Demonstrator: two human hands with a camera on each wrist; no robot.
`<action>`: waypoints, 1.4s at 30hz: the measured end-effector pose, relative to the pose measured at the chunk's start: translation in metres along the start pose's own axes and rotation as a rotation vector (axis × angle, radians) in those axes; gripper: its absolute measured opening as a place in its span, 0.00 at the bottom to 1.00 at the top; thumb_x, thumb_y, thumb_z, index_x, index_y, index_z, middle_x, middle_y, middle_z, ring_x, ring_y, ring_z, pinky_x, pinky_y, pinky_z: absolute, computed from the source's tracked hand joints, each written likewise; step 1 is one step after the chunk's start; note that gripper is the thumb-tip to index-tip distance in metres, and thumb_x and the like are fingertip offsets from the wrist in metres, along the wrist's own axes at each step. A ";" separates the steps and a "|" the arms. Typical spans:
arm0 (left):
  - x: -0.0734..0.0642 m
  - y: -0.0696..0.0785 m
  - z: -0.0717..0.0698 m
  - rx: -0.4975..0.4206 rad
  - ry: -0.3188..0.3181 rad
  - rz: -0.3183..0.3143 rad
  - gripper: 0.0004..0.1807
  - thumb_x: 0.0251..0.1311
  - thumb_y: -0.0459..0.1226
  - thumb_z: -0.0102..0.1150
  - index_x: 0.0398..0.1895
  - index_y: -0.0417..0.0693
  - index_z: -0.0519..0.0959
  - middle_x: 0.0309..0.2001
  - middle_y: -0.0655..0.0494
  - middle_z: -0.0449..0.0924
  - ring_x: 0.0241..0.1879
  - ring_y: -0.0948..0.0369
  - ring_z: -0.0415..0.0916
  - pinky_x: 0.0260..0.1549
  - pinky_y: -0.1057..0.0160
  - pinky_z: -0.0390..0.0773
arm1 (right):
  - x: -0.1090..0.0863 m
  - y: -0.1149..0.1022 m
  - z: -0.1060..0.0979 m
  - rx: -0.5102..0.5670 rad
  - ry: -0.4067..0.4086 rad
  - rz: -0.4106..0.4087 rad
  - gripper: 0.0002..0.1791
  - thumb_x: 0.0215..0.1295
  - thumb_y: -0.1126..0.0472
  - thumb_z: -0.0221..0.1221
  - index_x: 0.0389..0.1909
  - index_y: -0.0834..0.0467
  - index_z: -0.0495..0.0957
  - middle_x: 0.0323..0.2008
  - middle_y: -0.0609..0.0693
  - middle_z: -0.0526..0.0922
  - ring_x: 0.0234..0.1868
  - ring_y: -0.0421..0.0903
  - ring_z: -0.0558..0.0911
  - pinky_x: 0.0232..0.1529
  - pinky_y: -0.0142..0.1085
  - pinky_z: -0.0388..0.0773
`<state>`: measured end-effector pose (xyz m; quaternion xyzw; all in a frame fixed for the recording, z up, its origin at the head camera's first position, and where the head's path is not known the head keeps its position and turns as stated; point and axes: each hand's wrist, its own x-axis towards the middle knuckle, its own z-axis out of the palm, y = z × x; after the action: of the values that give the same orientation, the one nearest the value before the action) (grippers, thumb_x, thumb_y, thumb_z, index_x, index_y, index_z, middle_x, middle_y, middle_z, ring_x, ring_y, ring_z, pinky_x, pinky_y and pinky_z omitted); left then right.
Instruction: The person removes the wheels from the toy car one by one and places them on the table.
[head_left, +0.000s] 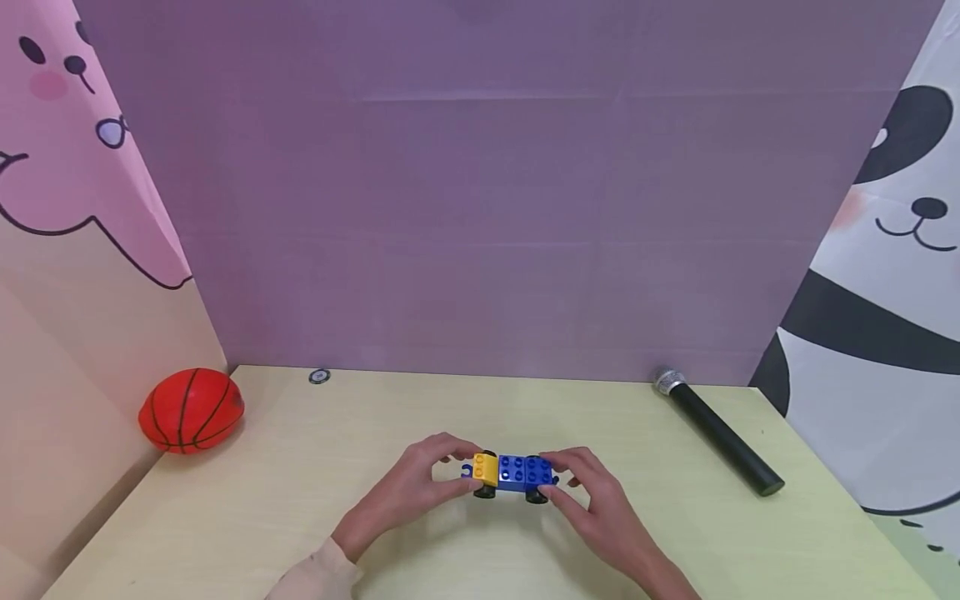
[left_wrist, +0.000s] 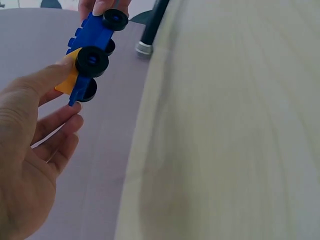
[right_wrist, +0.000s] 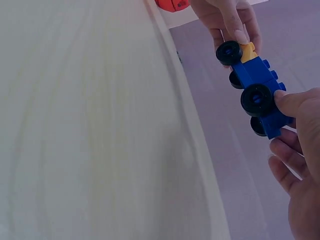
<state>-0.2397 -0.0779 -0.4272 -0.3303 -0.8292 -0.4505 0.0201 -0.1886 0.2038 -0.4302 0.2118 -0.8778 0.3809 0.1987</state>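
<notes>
A toy car [head_left: 512, 472] of blue and yellow building blocks, with black wheels, is held between both hands above the table [head_left: 465, 550]. My left hand [head_left: 420, 479] pinches its yellow block [head_left: 485, 469] between thumb and fingers. At the blue end, my right hand [head_left: 600, 508] pinches the car with thumb and fingertips. In the left wrist view, a small blue hook [left_wrist: 76, 96] sticks out from the yellow end. The right wrist view shows the wheels [right_wrist: 257, 100] hanging clear of the tabletop, studs turned away from the table.
A red ball [head_left: 192, 412] with black lines sits at the table's left edge. A round chip [head_left: 319, 377] lies by the back edge. To the right lies a black microphone [head_left: 723, 437] with a silver head. A purple backdrop [head_left: 480, 208] rises behind the table.
</notes>
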 end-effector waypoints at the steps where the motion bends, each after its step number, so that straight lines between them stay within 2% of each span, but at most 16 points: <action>1: 0.000 0.002 -0.001 -0.006 0.004 0.004 0.20 0.66 0.47 0.70 0.59 0.56 0.83 0.54 0.67 0.81 0.55 0.52 0.77 0.53 0.46 0.78 | -0.001 -0.001 -0.001 -0.007 0.016 -0.027 0.22 0.64 0.67 0.71 0.58 0.55 0.81 0.51 0.42 0.79 0.48 0.46 0.81 0.43 0.40 0.84; 4: -0.002 0.009 -0.005 -0.007 0.022 0.023 0.20 0.65 0.46 0.71 0.59 0.58 0.83 0.53 0.66 0.80 0.55 0.51 0.76 0.54 0.43 0.78 | -0.001 -0.003 -0.003 -0.015 0.054 -0.110 0.24 0.62 0.70 0.71 0.58 0.56 0.81 0.52 0.42 0.79 0.48 0.43 0.81 0.43 0.39 0.85; 8: -0.006 0.017 -0.010 -0.023 0.058 0.081 0.19 0.61 0.41 0.74 0.55 0.59 0.83 0.54 0.63 0.77 0.54 0.53 0.74 0.55 0.46 0.78 | 0.000 -0.010 -0.006 -0.007 0.080 -0.198 0.26 0.61 0.73 0.70 0.60 0.57 0.79 0.54 0.44 0.78 0.49 0.41 0.79 0.44 0.36 0.83; 11: -0.006 0.024 -0.012 -0.059 0.054 0.072 0.26 0.59 0.43 0.75 0.61 0.60 0.77 0.55 0.66 0.75 0.55 0.55 0.74 0.58 0.48 0.75 | 0.000 -0.018 -0.010 -0.005 0.083 -0.237 0.28 0.61 0.75 0.69 0.61 0.56 0.78 0.55 0.44 0.77 0.51 0.42 0.78 0.47 0.31 0.81; 13: -0.005 0.029 -0.013 -0.076 0.018 0.038 0.30 0.62 0.47 0.72 0.66 0.59 0.72 0.56 0.67 0.75 0.56 0.57 0.74 0.59 0.48 0.73 | 0.000 -0.023 -0.013 -0.009 0.077 -0.267 0.30 0.60 0.75 0.70 0.62 0.55 0.78 0.56 0.45 0.76 0.52 0.43 0.78 0.50 0.27 0.78; 16: -0.003 0.036 -0.015 -0.139 -0.077 -0.014 0.31 0.69 0.51 0.63 0.72 0.59 0.66 0.54 0.65 0.79 0.55 0.60 0.76 0.60 0.48 0.72 | 0.001 -0.031 -0.018 -0.012 0.064 -0.344 0.29 0.62 0.72 0.69 0.64 0.55 0.77 0.56 0.47 0.76 0.54 0.44 0.77 0.56 0.24 0.74; 19: 0.001 0.041 -0.017 -0.234 -0.182 -0.033 0.27 0.74 0.52 0.57 0.71 0.56 0.70 0.50 0.61 0.83 0.51 0.61 0.79 0.57 0.52 0.76 | 0.003 -0.037 -0.023 -0.004 0.044 -0.436 0.21 0.73 0.62 0.64 0.65 0.56 0.77 0.56 0.49 0.76 0.55 0.45 0.76 0.58 0.23 0.71; 21: 0.003 0.043 -0.017 -0.312 -0.238 -0.043 0.27 0.74 0.51 0.57 0.71 0.53 0.72 0.47 0.59 0.85 0.47 0.60 0.81 0.53 0.56 0.78 | 0.004 -0.041 -0.025 0.003 0.033 -0.485 0.20 0.78 0.55 0.58 0.65 0.58 0.76 0.56 0.50 0.75 0.55 0.45 0.75 0.58 0.23 0.71; 25: 0.004 0.045 -0.014 -0.457 -0.308 -0.054 0.28 0.73 0.49 0.58 0.72 0.48 0.72 0.45 0.55 0.86 0.44 0.58 0.83 0.50 0.58 0.81 | 0.007 -0.044 -0.026 0.004 0.025 -0.550 0.21 0.81 0.51 0.52 0.65 0.60 0.76 0.56 0.53 0.74 0.55 0.45 0.75 0.56 0.24 0.73; 27: 0.004 0.046 -0.011 -0.511 -0.318 -0.052 0.29 0.73 0.48 0.58 0.72 0.47 0.71 0.44 0.53 0.86 0.43 0.57 0.83 0.49 0.58 0.81 | 0.007 -0.045 -0.025 -0.001 0.031 -0.555 0.22 0.81 0.51 0.52 0.66 0.60 0.76 0.57 0.53 0.74 0.54 0.44 0.75 0.53 0.24 0.74; 30: 0.001 0.048 -0.006 -0.551 -0.275 -0.068 0.28 0.73 0.47 0.60 0.72 0.48 0.72 0.43 0.52 0.86 0.42 0.56 0.83 0.46 0.59 0.82 | 0.004 -0.045 -0.021 -0.016 0.055 -0.514 0.23 0.81 0.50 0.53 0.67 0.59 0.76 0.57 0.53 0.73 0.55 0.44 0.74 0.51 0.24 0.74; 32: -0.001 0.051 -0.002 -0.558 -0.223 -0.087 0.27 0.73 0.47 0.61 0.71 0.48 0.74 0.43 0.52 0.85 0.41 0.56 0.82 0.45 0.60 0.82 | 0.001 -0.045 -0.019 -0.035 0.082 -0.454 0.24 0.79 0.50 0.57 0.69 0.57 0.75 0.58 0.51 0.73 0.56 0.44 0.73 0.53 0.23 0.72; 36: -0.004 0.057 0.007 -0.559 -0.133 -0.112 0.30 0.72 0.46 0.63 0.73 0.47 0.70 0.45 0.51 0.85 0.44 0.57 0.82 0.46 0.61 0.82 | -0.005 -0.046 -0.012 -0.046 0.139 -0.319 0.29 0.71 0.60 0.67 0.70 0.55 0.72 0.60 0.48 0.74 0.59 0.44 0.74 0.57 0.25 0.72; 38: -0.006 0.060 0.010 -0.572 -0.099 -0.110 0.33 0.72 0.45 0.63 0.75 0.48 0.65 0.46 0.50 0.86 0.45 0.56 0.82 0.48 0.61 0.81 | -0.005 -0.047 -0.010 -0.029 0.155 -0.256 0.31 0.66 0.67 0.68 0.70 0.55 0.71 0.60 0.46 0.75 0.58 0.43 0.75 0.55 0.29 0.75; 42: -0.010 0.065 0.016 -0.608 -0.024 -0.095 0.34 0.72 0.43 0.63 0.76 0.51 0.60 0.47 0.47 0.85 0.45 0.54 0.82 0.48 0.60 0.81 | -0.004 -0.051 -0.007 0.029 0.160 -0.169 0.28 0.68 0.70 0.65 0.67 0.56 0.72 0.54 0.41 0.78 0.52 0.42 0.78 0.47 0.37 0.79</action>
<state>-0.1908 -0.0466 -0.3930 -0.2871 -0.6711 -0.6746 -0.1105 -0.1573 0.1786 -0.3984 0.2567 -0.8325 0.3915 0.2965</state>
